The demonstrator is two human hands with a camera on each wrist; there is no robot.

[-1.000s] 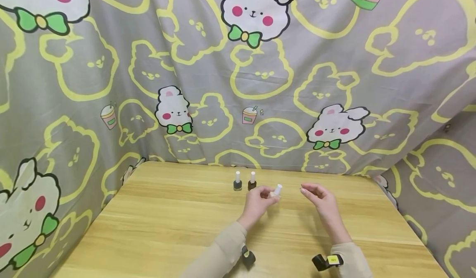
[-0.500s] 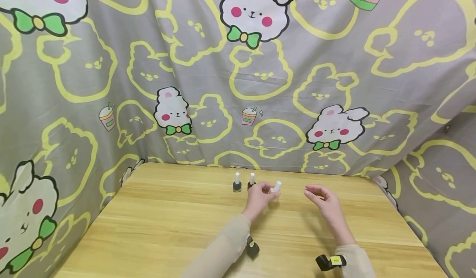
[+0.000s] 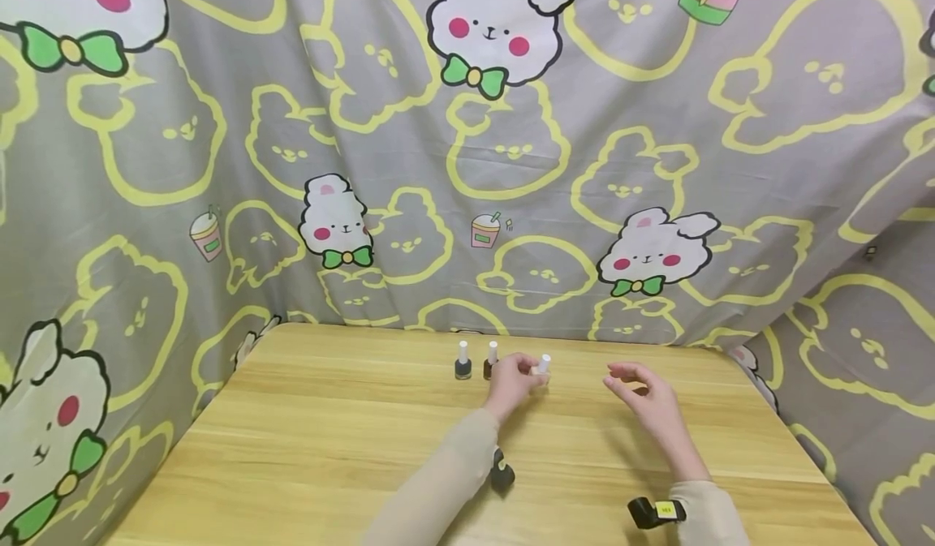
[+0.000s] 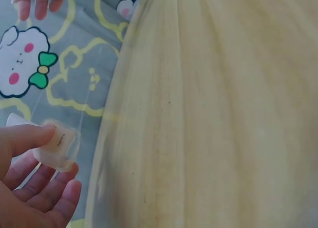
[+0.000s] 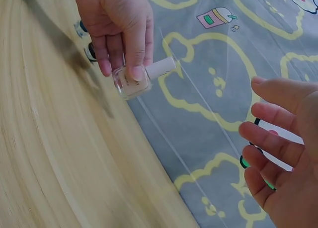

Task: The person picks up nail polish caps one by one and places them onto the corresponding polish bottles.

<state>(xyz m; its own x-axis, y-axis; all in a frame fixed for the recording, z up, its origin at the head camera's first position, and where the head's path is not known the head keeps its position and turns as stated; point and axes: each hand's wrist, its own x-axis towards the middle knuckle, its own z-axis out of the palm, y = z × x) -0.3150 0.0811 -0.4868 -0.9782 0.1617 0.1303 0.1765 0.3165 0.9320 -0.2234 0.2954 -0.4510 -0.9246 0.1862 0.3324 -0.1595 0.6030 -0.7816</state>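
Note:
My left hand (image 3: 513, 384) pinches a nail polish bottle (image 5: 134, 83) with a white cap and pale, nearly clear polish. In the left wrist view the thumb presses the front of this bottle (image 4: 58, 146), with the fingers behind it. To the right, my right hand (image 3: 646, 396) is held up with its fingers loosely bent and nothing in them; the right wrist view shows that hand (image 5: 283, 138) apart from the bottle. A dark blue-grey nail polish bottle (image 3: 463, 366) stands upright at the back of the table. Beside it, a dark brown one (image 3: 489, 367) is partly hidden by my left hand.
The wooden table (image 3: 329, 424) reaches back to a grey curtain (image 3: 409, 156) printed with rabbits and yellow outlines, which also hangs along both sides. Black wrist cameras sit on the left sleeve (image 3: 453, 465) and the right sleeve (image 3: 708, 513).
My left hand has shifted slightly, its forearm swinging right, still holding the pale bottle and now covering more of the brown one. My right hand has drawn a little farther right.

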